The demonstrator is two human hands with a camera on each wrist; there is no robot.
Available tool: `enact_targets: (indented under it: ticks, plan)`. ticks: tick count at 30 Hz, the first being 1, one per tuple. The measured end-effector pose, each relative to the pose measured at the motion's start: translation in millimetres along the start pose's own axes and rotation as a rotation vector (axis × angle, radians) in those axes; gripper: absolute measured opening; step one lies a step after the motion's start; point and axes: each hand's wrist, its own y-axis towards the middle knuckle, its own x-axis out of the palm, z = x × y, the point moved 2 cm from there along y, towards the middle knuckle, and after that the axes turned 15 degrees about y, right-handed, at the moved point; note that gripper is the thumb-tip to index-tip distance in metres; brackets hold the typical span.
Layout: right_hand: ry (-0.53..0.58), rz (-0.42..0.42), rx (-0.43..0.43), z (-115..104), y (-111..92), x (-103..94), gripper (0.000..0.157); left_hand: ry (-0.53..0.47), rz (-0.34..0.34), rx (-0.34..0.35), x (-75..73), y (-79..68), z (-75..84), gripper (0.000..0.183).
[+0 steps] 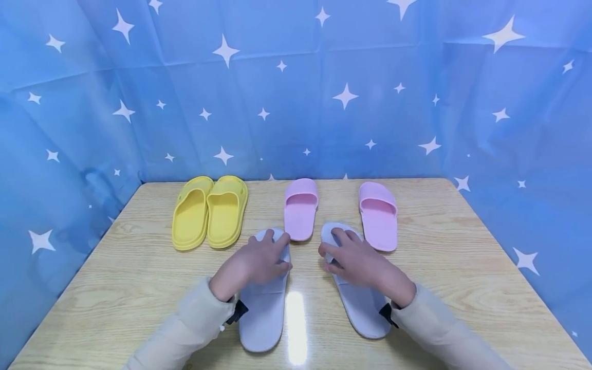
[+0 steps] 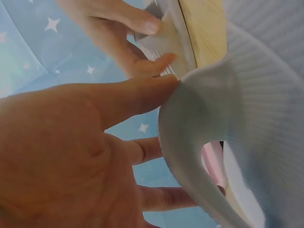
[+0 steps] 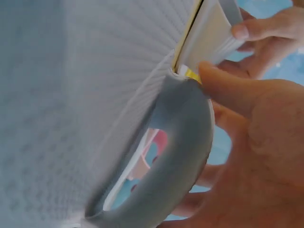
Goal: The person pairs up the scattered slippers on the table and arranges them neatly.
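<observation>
Two pale grey slippers lie on the table in front of me, toes pointing away. My left hand (image 1: 263, 262) grips the left grey slipper (image 1: 262, 321) over its strap. In the left wrist view, the thumb lies at the edge of that strap (image 2: 183, 118) and the fingers spread across its outside. My right hand (image 1: 358, 261) holds the right grey slipper (image 1: 363, 308) the same way, with its thumb at the strap's edge (image 3: 187, 133) in the right wrist view. The hands cover most of both straps in the head view. A gap separates the two slippers.
Behind the grey slippers stand two pink slippers, the left one (image 1: 299, 218) and the right one (image 1: 380, 226), set apart. A yellow pair, left slipper (image 1: 189, 218) and right slipper (image 1: 225, 218), sits side by side at the back left. Blue star-patterned cloth (image 1: 296, 128) surrounds the wooden table (image 1: 462, 246).
</observation>
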Motion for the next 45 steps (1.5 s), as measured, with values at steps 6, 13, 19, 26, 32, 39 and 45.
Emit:
enact_targets:
  ticks: [6, 13, 19, 26, 32, 39, 45]
  plan:
    - [-0.013, -0.002, -0.008, -6.5, -16.1, 2.3, 0.013, 0.041, 0.001, 0.032, 0.7, -7.6, 18.8, 0.057]
    - [-0.021, -0.102, -0.003, -15.5, -30.1, 1.1, 0.017, 0.116, 0.044, 0.073, 4.8, -15.0, 39.4, 0.052]
    - [-0.043, -0.124, -0.042, -18.7, -39.7, -0.9, 0.021, 0.181, 0.123, 0.077, 12.1, -17.3, 54.8, 0.049]
    - [-0.054, -0.137, -0.070, -18.1, -45.2, -2.9, 0.023, 0.221, 0.147, 0.076, 15.6, -18.5, 70.3, 0.049]
    - [-0.062, -0.105, -0.113, -14.6, -52.2, -2.2, 0.025, 0.276, 0.205, 0.103, 16.6, -17.7, 80.9, 0.050]
    - [-0.081, -0.120, -0.034, -10.8, -59.1, -2.9, 0.043, 0.251, 0.236, 0.122, 18.0, -12.2, 87.9, 0.051]
    - [-0.066, -0.147, 0.149, -5.0, -70.8, 1.6, 0.071, 0.280, 0.235, 0.148, 18.7, -6.8, 100.5, 0.059]
